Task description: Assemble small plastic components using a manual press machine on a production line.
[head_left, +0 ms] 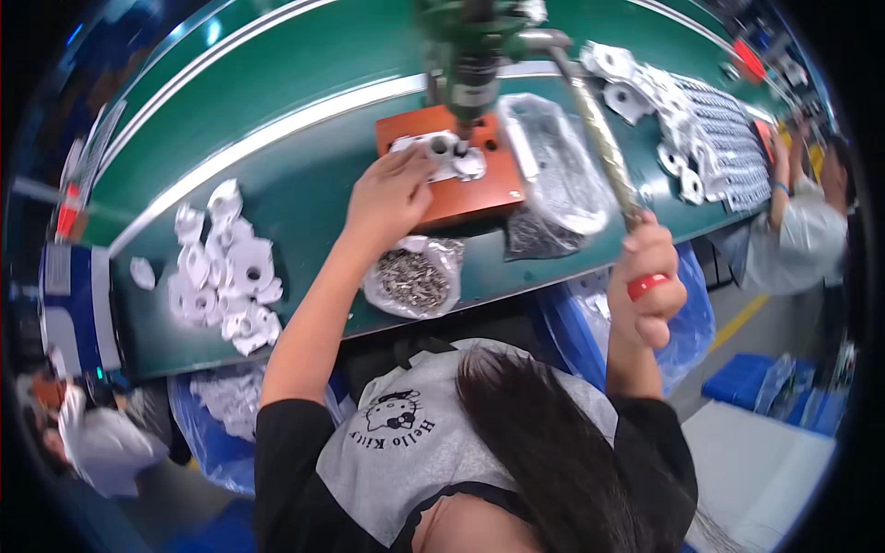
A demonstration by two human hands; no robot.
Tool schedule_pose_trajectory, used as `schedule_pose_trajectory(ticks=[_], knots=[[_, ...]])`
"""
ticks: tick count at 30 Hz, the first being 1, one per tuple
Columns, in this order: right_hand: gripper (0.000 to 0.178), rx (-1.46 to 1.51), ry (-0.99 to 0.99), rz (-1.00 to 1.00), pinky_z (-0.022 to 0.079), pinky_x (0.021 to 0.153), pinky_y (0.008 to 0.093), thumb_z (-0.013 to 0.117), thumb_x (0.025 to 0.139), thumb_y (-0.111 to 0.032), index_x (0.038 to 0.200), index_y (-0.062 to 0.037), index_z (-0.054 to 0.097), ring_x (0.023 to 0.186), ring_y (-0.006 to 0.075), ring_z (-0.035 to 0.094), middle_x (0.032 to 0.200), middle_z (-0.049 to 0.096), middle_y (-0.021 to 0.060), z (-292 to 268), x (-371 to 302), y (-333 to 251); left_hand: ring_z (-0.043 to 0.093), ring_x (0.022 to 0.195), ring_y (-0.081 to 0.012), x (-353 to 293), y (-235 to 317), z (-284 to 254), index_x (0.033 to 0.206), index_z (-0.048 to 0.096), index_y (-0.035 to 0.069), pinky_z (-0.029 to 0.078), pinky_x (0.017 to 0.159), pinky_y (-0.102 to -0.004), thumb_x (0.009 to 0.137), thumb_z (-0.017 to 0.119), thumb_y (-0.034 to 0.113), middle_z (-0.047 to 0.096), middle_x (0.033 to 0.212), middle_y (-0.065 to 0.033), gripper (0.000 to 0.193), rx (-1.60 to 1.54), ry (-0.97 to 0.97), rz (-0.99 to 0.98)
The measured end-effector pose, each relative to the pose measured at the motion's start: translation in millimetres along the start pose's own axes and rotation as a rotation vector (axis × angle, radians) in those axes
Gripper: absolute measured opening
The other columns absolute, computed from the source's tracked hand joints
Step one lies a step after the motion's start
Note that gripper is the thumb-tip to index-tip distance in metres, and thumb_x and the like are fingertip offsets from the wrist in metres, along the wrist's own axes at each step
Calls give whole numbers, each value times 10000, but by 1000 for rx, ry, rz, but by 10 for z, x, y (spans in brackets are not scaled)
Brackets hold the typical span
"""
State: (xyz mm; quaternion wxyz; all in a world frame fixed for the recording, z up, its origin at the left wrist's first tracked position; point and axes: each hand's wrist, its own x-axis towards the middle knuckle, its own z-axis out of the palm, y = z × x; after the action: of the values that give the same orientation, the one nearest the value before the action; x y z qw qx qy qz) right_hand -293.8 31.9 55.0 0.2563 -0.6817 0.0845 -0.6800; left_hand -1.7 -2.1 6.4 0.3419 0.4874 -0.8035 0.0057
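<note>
My left hand (392, 194) presses its fingers onto a white plastic part (445, 166), keeping it on an orange-red block (475, 194). Right above the part stands the spindle of a green hand press (473, 83), its tip down at the part. With my right hand (648, 281) I grip the press lever (599, 134), a long bar wrapped in yellowish tape. A red band shows across the fingers of that hand. In front of the block sits a plastic bag of small metal pieces (412, 279), likely screws or pins.
Loose white parts (244, 263) lie in a heap at the left. A clear plastic-lined tray (558, 166) stands right of the block. Rows of white parts (719, 138) cover the bench's right. Blue lined bins (217, 433) stand below the bench edge; co-workers (793, 230) sit either side.
</note>
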Motion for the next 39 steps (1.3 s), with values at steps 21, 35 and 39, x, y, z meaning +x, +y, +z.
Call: schedule_pose_trajectory(ticks=[21, 35, 39], knots=[[462, 70, -99, 471, 374, 794, 247, 580, 837, -249, 1219, -10, 478, 888, 111, 470, 1005, 530, 18, 802, 2587, 1384, 575, 954, -232, 439, -102, -339, 1077, 528, 85, 429, 803, -342, 764, 650, 150, 577, 1013, -95, 342, -87, -207, -122], [505, -1802, -123, 776, 381, 904, 504, 587, 805, -354, 1225, -83, 513, 1128, 359, 478, 1270, 488, 123, -2436, -300, 1590, 607, 825, -218, 352, -1437, -375, 1235, 442, 31, 486, 690, -324, 848, 615, 279, 593, 1059, -179, 491, -355, 256, -742], [491, -1969, -223, 730, 399, 916, 465, 556, 814, -366, 1226, -104, 504, 1125, 340, 480, 1241, 497, 140, -2675, -645, 1606, 550, 1046, -281, 143, -1335, -866, 1296, 410, 74, 436, 879, -361, 829, 623, 274, 573, 1157, -168, 551, -421, 98, -749]])
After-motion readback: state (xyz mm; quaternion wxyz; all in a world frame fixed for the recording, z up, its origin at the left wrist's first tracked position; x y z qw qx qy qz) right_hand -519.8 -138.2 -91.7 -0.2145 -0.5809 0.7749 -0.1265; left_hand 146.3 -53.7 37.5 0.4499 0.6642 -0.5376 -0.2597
